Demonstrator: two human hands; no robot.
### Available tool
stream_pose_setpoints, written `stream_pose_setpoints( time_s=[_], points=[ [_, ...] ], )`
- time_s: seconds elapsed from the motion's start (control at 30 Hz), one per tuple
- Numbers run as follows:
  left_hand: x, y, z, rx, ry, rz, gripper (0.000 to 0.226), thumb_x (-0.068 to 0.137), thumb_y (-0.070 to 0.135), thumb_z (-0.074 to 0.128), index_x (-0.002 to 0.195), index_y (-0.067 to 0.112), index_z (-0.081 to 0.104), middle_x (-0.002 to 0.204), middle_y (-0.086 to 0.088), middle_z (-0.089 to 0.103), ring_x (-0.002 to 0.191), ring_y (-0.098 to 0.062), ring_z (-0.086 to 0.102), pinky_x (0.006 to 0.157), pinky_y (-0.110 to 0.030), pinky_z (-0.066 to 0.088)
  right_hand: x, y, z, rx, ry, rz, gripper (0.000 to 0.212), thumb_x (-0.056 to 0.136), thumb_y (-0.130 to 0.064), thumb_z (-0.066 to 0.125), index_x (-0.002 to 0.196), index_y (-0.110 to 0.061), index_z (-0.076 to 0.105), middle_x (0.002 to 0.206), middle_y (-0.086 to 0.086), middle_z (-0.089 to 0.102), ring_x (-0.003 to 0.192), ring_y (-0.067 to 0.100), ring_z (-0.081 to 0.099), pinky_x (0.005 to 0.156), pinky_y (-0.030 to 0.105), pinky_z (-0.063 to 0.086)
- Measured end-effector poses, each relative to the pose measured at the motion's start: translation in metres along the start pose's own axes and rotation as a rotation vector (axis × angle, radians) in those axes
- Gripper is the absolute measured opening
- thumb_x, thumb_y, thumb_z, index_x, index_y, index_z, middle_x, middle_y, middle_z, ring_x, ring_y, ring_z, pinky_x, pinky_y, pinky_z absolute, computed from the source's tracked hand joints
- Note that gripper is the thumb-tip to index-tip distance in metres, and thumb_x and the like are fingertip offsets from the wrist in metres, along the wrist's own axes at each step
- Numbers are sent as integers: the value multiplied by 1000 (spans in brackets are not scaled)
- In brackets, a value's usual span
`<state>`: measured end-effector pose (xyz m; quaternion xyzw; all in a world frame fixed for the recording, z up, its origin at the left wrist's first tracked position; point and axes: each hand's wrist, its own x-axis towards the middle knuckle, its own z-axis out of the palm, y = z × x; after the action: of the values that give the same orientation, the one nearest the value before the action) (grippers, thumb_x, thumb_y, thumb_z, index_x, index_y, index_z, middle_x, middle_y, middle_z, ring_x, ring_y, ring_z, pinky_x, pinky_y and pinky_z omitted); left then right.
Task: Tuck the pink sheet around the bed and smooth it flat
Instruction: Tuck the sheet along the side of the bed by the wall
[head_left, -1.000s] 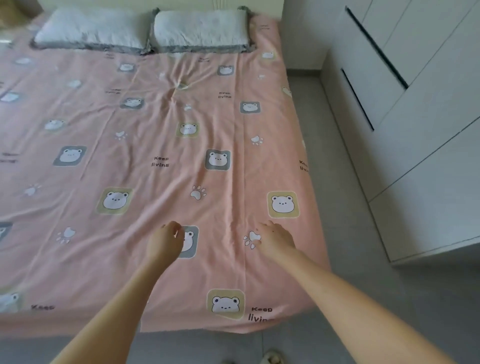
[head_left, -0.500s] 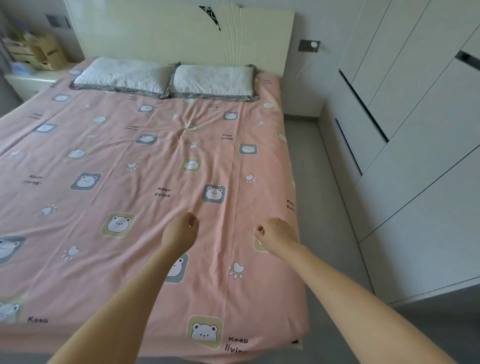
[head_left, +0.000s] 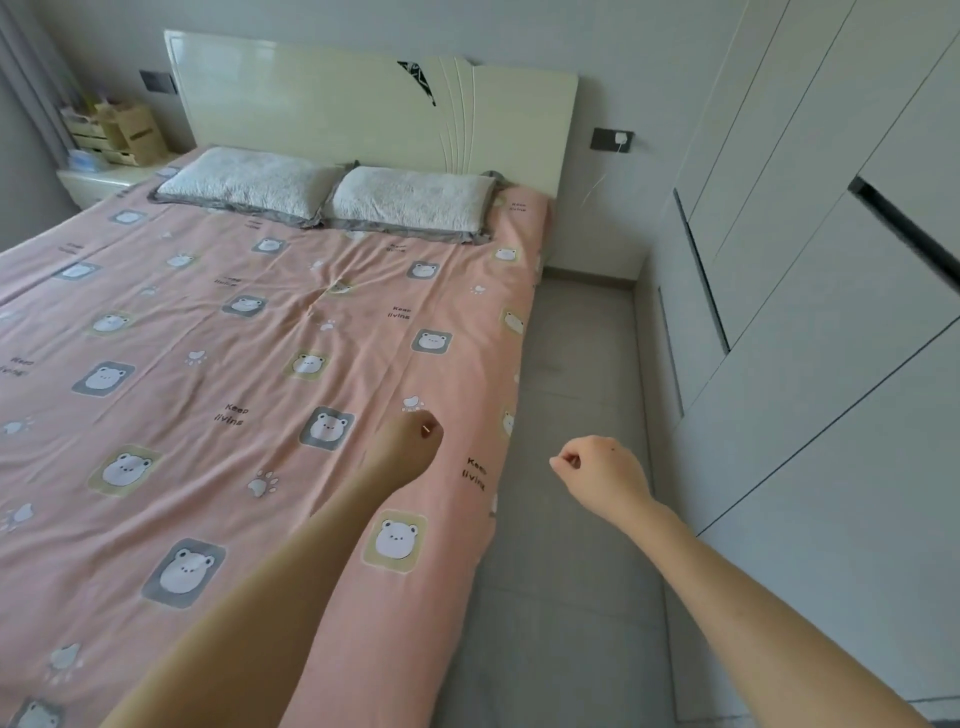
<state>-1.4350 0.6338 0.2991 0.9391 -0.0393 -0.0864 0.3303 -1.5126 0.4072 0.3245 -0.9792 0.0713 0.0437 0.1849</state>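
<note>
The left hand (head_left: 408, 444) is a curled, empty fist with the pink sheet (head_left: 260, 364) beneath it. The right hand (head_left: 597, 467), curled likewise, has floor (head_left: 571, 364) below.

Soft, even daylight, faint shadows, slight blur (wide-angle bending at edges)

The pink sheet (head_left: 249, 374) runs off the left and bottom edges of your frame, and your left forearm (head_left: 291, 587) covers a strip of it at lower centre. Your left hand (head_left: 408, 444) curls its fingers away from you, so any grip is hidden. The boxes (head_left: 124, 132) at upper left are too blurred to make out, and the wardrobe (head_left: 831, 322) is cut by the right edge.
</note>
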Motion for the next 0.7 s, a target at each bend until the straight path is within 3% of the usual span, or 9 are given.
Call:
stream_pose_setpoints(
  time_s=[0.2,0.3,0.4,0.53,0.7],
  points=[
    [82,76,21,-19,46,29,24,88,21,47,81,5,64,85,-13,69,82,-31,61,72,-40,51,77,75,-47,66,51,43,36,93,-28,48,62,-10,51,75,16,69,65,27,57,56,28,38],
    [140,103,37,4,55,29,25,88,20,46,79,3,63,87,-15,69,73,-30,58,67,-36,49,133,102,-62,89,18,53,38,94,-28,48,62,-8,51,78,19,69,73,33,63,57,29,38],
    [217,131,47,15,52,30,27,90,20,45,78,2,62,91,-18,68,78,-30,59,67,-35,45,207,125,-82,122,37,74,42,94,-28,48,68,3,57,80,20,70,74,33,64,60,31,45],
    [336,176,49,-3,66,55,26,87,19,49,78,-2,63,84,-18,68,74,-31,59,65,-34,44,320,151,-113,165,53,92,39,94,-28,48,62,-7,54,80,21,70,64,29,61,70,37,53],
    [474,232,51,63,56,99,25,87,21,49,73,4,60,68,-10,56,64,-22,48,58,-29,35,450,177,-145,262,69,128,37,94,-27,49,63,-8,50,80,24,69,59,24,55,68,37,53]
  ],
)
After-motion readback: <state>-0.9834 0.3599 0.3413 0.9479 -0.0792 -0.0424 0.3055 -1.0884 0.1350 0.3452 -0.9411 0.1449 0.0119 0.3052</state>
